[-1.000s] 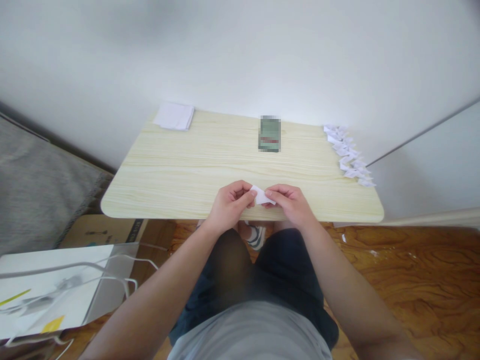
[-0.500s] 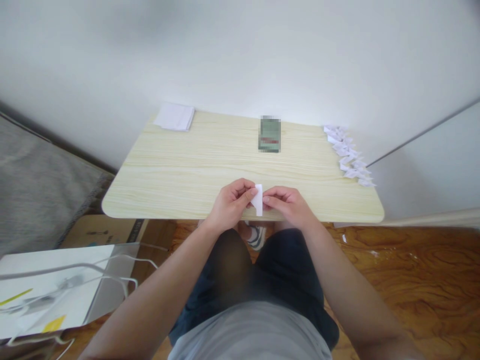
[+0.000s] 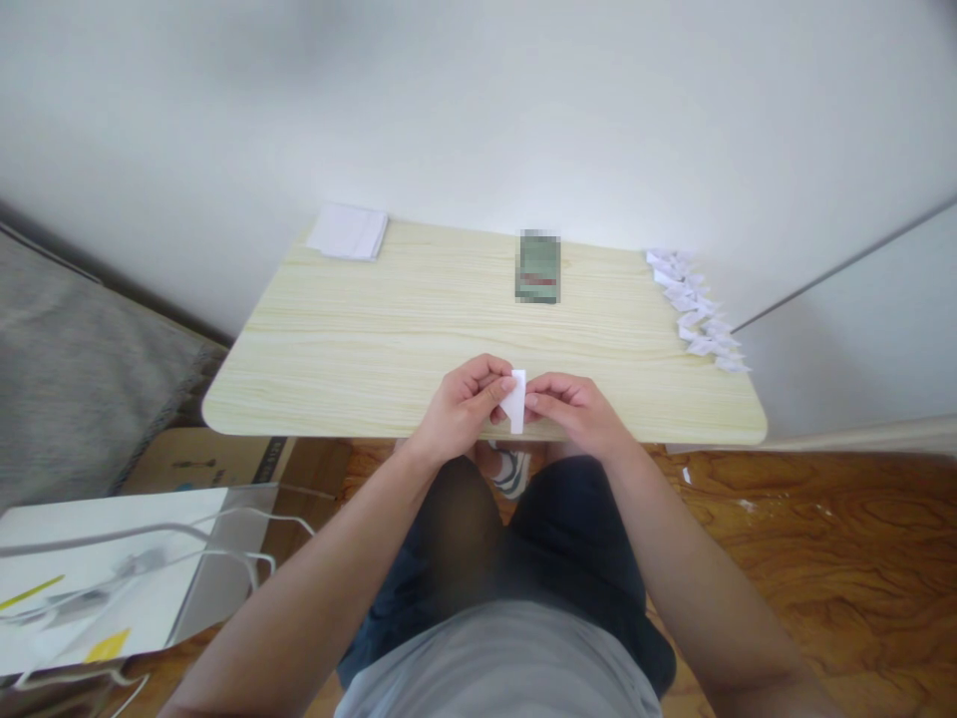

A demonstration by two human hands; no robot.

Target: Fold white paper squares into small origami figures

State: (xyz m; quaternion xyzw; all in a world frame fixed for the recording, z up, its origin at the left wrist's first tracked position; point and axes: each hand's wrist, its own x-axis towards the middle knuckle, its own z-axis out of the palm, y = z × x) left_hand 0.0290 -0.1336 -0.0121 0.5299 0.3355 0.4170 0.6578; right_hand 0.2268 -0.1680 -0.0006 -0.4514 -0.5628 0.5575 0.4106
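A small folded piece of white paper (image 3: 517, 407) stands upright between my hands, over the near edge of the table (image 3: 419, 329). My left hand (image 3: 468, 404) pinches it from the left, thumb on the face towards me. My right hand (image 3: 572, 404) is closed at its right edge, with thumb and forefinger pressed against the paper's side. The fingers behind the paper are partly hidden.
Several folded white paper shapes (image 3: 692, 304) line the table's right end. A stack of white paper sheets (image 3: 348, 232) lies at the back left. A blurred green object (image 3: 538, 267) rests at the back middle. Cables (image 3: 150, 534) and a cardboard box (image 3: 198, 462) are at lower left.
The paper has shifted very slightly, and its lower left edge now looks straighter, without the notch seen before. Both hands have stayed almost in place.
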